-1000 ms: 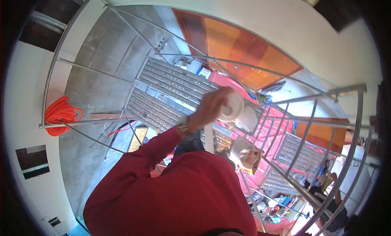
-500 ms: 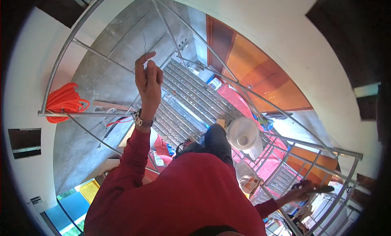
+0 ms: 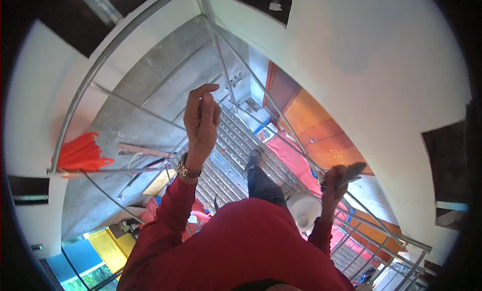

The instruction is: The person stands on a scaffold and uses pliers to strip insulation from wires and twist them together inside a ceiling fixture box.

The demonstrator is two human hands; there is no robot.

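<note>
My left hand (image 3: 202,122) is raised over the perforated metal scaffold deck (image 3: 228,132). Its index finger bends over toward the thumb in a pinch, and whatever they hold does not show clearly. A metal-banded watch (image 3: 189,169) circles that wrist. On the right, my right hand (image 3: 332,188) is closed around a dark, elongated tool (image 3: 355,172) with a blunt, wide end; its exact kind is blurred. That hand is beside the scaffold rail, above a pale bucket (image 3: 305,213).
Scaffold tubes (image 3: 75,97) frame the deck at left, ahead and right. Orange cord or netting (image 3: 83,153) hangs at the left tube. Pink sheeting (image 3: 288,158) lies along the deck's right edge. White ceiling panels (image 3: 371,65) with dark openings surround me; orange wooden doors (image 3: 319,122) stand beyond.
My right hand has risen from low right with the dark tool. My left hand has shifted right and slightly lower; the thin wire at its fingertips no longer shows. The view has turned.
</note>
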